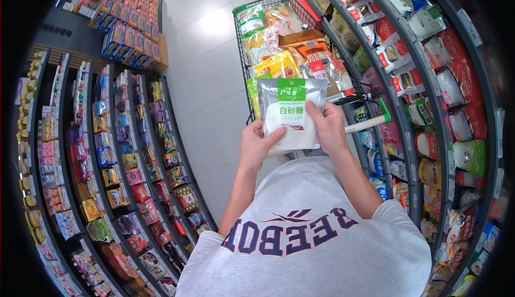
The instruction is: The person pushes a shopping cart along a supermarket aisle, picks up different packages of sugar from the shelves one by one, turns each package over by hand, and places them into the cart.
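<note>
Both hands hold one bag of white sugar (291, 120), silver at its edges with a green label at the top, upright in front of the body. My left hand (258, 144) grips its lower left side, thumb across the front. On the upper right side, my right hand (328, 128) pinches the bag, its thumb on the front and the other fingers mostly hidden behind. Just beyond the bag stands a shopping cart (242, 63) filled with several packaged foods, among them a yellow bag (276, 65).
Shelves with bagged goods (429, 163) curve along the right, close to the cart. Shelves of small snack packs (107, 157) line the left. Stacked boxes (129, 42) stand at the upper left. The cart's handle (370, 123) is right of my hands, above the tiled floor (206, 104).
</note>
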`<control>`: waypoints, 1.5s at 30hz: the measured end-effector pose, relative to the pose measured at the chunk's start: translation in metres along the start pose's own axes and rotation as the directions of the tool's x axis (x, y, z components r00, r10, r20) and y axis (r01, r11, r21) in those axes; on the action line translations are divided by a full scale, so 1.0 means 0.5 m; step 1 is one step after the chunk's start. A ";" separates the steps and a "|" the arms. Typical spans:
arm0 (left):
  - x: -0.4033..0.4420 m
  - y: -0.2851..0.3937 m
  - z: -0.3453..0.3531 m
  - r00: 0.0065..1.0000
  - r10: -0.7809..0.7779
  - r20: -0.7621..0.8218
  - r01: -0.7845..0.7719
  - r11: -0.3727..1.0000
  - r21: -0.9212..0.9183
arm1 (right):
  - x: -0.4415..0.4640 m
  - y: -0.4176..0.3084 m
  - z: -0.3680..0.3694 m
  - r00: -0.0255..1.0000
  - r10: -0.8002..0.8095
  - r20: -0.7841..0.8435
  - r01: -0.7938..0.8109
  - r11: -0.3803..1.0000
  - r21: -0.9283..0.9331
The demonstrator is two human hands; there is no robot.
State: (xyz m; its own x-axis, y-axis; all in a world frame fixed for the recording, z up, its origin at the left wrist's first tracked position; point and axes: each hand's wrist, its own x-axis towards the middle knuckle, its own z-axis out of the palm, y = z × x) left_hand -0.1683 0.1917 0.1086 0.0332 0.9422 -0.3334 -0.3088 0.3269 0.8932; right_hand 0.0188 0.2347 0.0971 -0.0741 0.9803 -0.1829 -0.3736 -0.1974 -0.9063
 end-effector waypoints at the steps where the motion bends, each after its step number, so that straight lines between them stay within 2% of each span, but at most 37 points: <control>1: 0.002 0.003 0.005 1.000 -0.004 0.012 0.003 1.000 0.001 | -0.001 -0.007 -0.002 1.000 -0.007 -0.008 0.007 1.000 -0.005; 14: 0.002 -0.009 0.042 0.989 -0.071 0.131 0.058 0.993 0.101 | -0.024 -0.059 -0.048 0.994 -0.060 -0.090 0.076 0.980 0.184; 20: -0.012 -0.016 0.064 0.997 -0.005 0.081 -0.003 0.995 0.096 | -0.036 -0.050 -0.088 0.999 -0.013 -0.041 0.018 0.990 0.141; 23: -0.017 -0.024 0.056 0.998 -0.005 0.066 -0.005 0.989 0.151 | -0.042 -0.056 -0.096 0.999 0.047 -0.019 -0.044 0.986 0.158; 26: -0.032 -0.013 0.076 0.999 0.007 0.035 -0.009 0.996 0.084 | -0.050 -0.067 -0.101 0.997 0.078 0.027 -0.082 0.983 0.164; 32: -0.032 -0.023 0.069 0.997 0.072 0.034 -0.075 0.989 0.124 | -0.060 -0.055 -0.126 0.986 0.136 0.095 -0.137 0.991 -0.002; 38: -0.036 -0.004 0.079 1.000 0.014 0.020 -0.016 0.996 0.089 | -0.070 -0.048 -0.118 0.993 0.094 0.074 -0.095 0.995 0.019; 41: -0.034 -0.005 0.066 0.993 0.056 0.102 -0.061 0.997 0.055 | -0.072 -0.044 -0.113 0.997 0.058 0.053 -0.061 0.997 0.055; 45: -0.036 0.002 0.074 0.988 0.085 0.130 -0.091 0.995 0.040 | -0.073 -0.044 -0.111 1.000 0.028 0.007 -0.028 0.996 0.081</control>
State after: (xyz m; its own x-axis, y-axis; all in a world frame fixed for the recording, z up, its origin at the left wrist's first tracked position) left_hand -0.1341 0.1775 0.1265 0.1301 0.9680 -0.2145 -0.2718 0.2428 0.9312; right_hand 0.0811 0.2032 0.1029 -0.0907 0.9744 -0.2057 -0.4453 -0.2244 -0.8668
